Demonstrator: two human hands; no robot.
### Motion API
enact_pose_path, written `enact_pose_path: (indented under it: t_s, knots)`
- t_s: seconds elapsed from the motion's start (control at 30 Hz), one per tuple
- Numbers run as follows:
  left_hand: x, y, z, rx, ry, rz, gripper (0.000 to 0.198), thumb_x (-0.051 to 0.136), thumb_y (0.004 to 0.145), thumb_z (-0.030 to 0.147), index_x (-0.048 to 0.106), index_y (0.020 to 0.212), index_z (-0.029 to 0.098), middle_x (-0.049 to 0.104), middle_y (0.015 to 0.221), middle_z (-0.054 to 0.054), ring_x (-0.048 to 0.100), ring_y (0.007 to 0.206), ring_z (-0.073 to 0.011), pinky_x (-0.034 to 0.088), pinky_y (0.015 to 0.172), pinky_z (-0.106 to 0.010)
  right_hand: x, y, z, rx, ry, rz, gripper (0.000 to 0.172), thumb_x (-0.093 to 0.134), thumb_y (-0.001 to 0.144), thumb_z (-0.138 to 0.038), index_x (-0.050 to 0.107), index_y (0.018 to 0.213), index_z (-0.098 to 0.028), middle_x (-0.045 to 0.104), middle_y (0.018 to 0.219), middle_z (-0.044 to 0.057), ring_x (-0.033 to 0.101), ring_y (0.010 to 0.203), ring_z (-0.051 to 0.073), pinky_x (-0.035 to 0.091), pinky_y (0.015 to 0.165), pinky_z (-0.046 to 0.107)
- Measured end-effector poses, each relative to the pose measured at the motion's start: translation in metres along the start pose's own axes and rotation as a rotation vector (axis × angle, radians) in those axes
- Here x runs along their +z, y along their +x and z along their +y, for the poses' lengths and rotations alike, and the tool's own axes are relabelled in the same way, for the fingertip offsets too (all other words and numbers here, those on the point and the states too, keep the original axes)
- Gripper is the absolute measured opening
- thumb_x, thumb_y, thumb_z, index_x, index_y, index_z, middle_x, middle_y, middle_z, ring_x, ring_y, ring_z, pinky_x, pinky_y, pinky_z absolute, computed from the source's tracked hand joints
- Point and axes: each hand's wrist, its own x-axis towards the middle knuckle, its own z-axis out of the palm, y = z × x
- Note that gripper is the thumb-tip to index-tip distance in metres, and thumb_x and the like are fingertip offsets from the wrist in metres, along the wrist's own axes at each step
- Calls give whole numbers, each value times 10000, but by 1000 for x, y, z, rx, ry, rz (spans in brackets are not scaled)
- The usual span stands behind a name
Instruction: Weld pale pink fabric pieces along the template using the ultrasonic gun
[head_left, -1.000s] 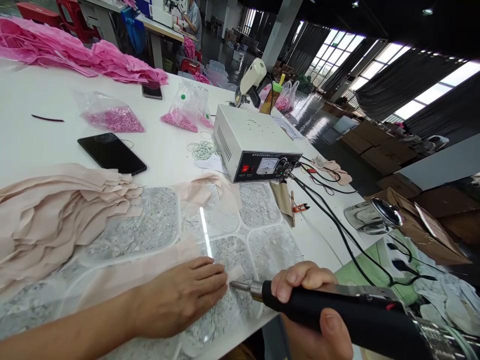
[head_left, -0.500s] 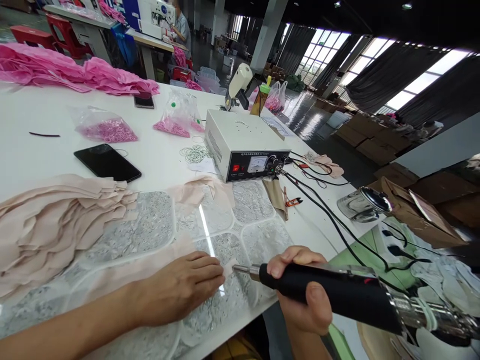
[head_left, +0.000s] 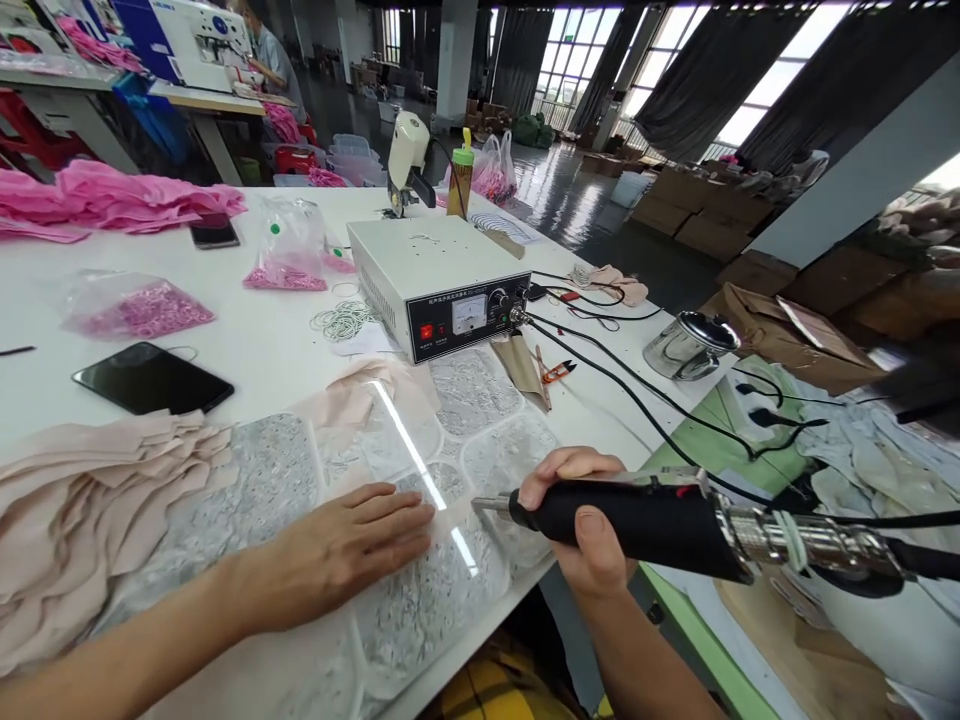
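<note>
My left hand (head_left: 349,545) lies flat, fingers stretched out, pressing a pale pink fabric strip (head_left: 334,488) onto a clear textured mat (head_left: 420,600) on the white table (head_left: 247,340). My right hand (head_left: 581,525) is wrapped round the black handle of a handheld welding tool (head_left: 645,515). The tool's metal tip points left, a short gap from my left fingertips. A black cable runs from the white control box (head_left: 439,285) toward the tool.
A stack of pale pink fabric pieces (head_left: 82,500) lies at the left. A black phone (head_left: 150,378), bags of pink rings (head_left: 139,308), white rings (head_left: 341,320), small snips (head_left: 555,372) and a steel cup (head_left: 686,345) are on the table. A person works at a far sewing machine (head_left: 202,35).
The tool tip has lifted slightly and drawn back from the fabric end by my left fingertips. The view has swung right; my left hand stays flat.
</note>
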Motion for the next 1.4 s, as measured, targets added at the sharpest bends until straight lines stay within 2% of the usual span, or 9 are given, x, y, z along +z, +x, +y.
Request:
enact_pose_path:
  t_s: [0.27, 0.53, 0.63, 0.8, 0.97, 1.07, 1.23, 1.4]
  knots:
    - [-10, 1, -9, 29, 65, -15, 357, 347, 1063, 146, 634, 1276, 166, 598, 1402, -86, 536, 1316, -242, 344, 1149, -381, 1, 6, 0, 16, 45, 70, 185, 585, 874, -373, 610, 967, -215, 593, 854, 11, 629, 569, 140, 530, 545, 326]
    - [-15, 12, -24, 181, 62, -89, 333, 368, 1065, 144, 622, 1276, 184, 583, 1426, -41, 453, 1393, -209, 248, 1217, -375, 4, 12, 3, 31, 55, 103, 193, 609, 866, -389, 612, 952, -217, 607, 867, -1, 633, 532, 128, 532, 536, 319]
    - [-17, 16, -29, 227, 30, -86, 296, 402, 1052, 132, 648, 1210, 179, 609, 1396, -45, 451, 1396, -200, 284, 1213, -375, 3, 13, 5, 34, 57, 99, 196, 611, 871, -392, 611, 961, -218, 609, 868, 3, 636, 536, 130, 528, 533, 315]
    - [-18, 19, -33, 271, -11, -84, 251, 428, 1047, 156, 673, 993, 173, 639, 1356, -63, 482, 1375, -212, 345, 1198, -392, 3, 13, 5, 44, 71, 91, 202, 616, 878, -402, 611, 978, -227, 614, 876, 8, 643, 552, 131, 524, 527, 301]
    - [-19, 21, -35, 264, -53, -64, 176, 506, 1015, 145, 660, 936, 182, 630, 1368, -72, 473, 1383, -207, 341, 1203, -381, 4, 14, 5, 47, 54, 76, 207, 612, 881, -410, 607, 982, -230, 616, 876, 8, 646, 552, 133, 538, 549, 315]
    - [-21, 26, -38, 264, -90, -96, 155, 544, 1001, 166, 657, 899, 194, 576, 1431, -55, 433, 1411, -208, 315, 1215, -384, 4, 15, 5, 30, 55, 63, 197, 616, 880, -396, 606, 984, -229, 613, 863, 7, 645, 552, 134, 543, 558, 321]
    - [-22, 37, -46, 257, -133, -193, 174, 617, 980, 303, 633, 830, 217, 545, 1463, 5, 381, 1441, -193, 229, 1245, -351, 5, 16, 5, 27, 51, 67, 191, 622, 876, -387, 602, 977, -225, 613, 858, 6, 646, 552, 131, 542, 549, 311]
    - [-20, 42, -52, 246, -175, -308, 184, 653, 953, 339, 621, 814, 223, 488, 1509, 20, 350, 1455, -246, 229, 1241, -406, 6, 16, 3, 40, 51, 94, 211, 626, 864, -408, 609, 956, -219, 616, 856, 6, 641, 534, 133, 546, 516, 312]
